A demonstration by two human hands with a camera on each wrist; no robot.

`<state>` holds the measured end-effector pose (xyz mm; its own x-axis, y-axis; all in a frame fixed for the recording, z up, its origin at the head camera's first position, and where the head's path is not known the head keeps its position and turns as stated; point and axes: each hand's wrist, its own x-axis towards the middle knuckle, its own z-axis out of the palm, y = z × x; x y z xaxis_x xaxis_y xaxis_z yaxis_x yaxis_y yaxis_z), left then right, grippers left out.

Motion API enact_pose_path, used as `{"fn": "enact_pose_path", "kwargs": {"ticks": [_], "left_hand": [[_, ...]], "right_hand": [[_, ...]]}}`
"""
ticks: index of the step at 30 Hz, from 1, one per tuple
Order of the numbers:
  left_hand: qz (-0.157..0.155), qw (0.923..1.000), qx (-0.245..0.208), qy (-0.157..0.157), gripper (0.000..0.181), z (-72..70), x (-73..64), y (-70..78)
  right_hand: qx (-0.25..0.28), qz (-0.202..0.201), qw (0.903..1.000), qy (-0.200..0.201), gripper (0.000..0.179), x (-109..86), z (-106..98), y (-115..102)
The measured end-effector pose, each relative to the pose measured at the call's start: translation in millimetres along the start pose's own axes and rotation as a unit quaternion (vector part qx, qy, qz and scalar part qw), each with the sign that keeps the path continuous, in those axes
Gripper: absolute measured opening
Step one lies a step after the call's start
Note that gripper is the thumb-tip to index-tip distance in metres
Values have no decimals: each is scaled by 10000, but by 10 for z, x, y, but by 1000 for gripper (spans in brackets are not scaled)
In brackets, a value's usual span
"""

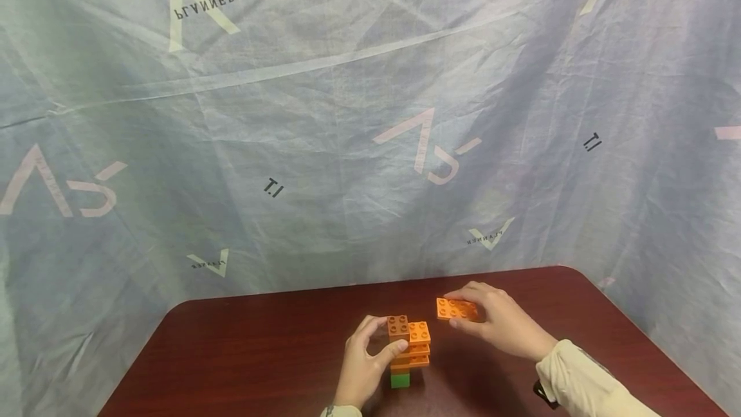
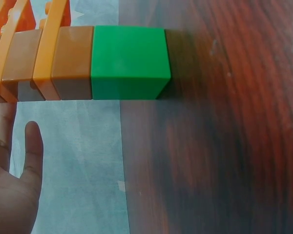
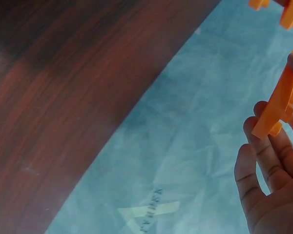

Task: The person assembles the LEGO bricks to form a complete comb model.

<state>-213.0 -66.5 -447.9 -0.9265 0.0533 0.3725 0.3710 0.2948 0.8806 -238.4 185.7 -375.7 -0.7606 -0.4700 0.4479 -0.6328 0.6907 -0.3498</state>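
A tower of toy building bricks stands on the table. At its foot is a green brick point(image 1: 400, 380), also seen in the left wrist view as a green block point(image 2: 129, 63). Above it, brown bricks point(image 2: 72, 56) alternate with thin orange bricks point(image 1: 419, 361) that jut out to the right, and a brown brick point(image 1: 398, 325) tops the stack. My left hand point(image 1: 363, 362) holds the tower near its top, thumb in front and fingers behind. To the tower's upper right, my right hand point(image 1: 502, 322) pinches a flat orange brick point(image 1: 444, 309), studs upward, raised above the table.
The dark red wooden table point(image 1: 260, 352) has rounded far corners. Behind it and along both sides hangs a wrinkled grey printed cloth point(image 1: 324, 114). A dark band point(image 1: 544, 396) circles the right wrist at the cream sleeve point(image 1: 585, 375).
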Motion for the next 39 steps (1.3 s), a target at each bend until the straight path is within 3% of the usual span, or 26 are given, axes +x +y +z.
{"fn": "enact_pose_path", "kwargs": {"ticks": [6,17,23,28,39], "left_hand": [[19,10000,-40,-23,43,7,2,-3],[38,9999,-91,-54,42,11,2,-1],[23,9998,-157,-74,37,-32,-22,172],[10,9997,-201,-132,36,-79,-54,349],[30,9993,-345,-127,32,-88,-59,361]], "right_hand": [[172,4,9996,-224,40,62,-17,-137],[207,-408,9983,-364,38,146,-14,-299],[345,-712,9955,-519,36,209,6,-416],[398,-720,9939,-734,37,239,32,-484],[366,-688,9922,-971,39,293,83,-569]]}}
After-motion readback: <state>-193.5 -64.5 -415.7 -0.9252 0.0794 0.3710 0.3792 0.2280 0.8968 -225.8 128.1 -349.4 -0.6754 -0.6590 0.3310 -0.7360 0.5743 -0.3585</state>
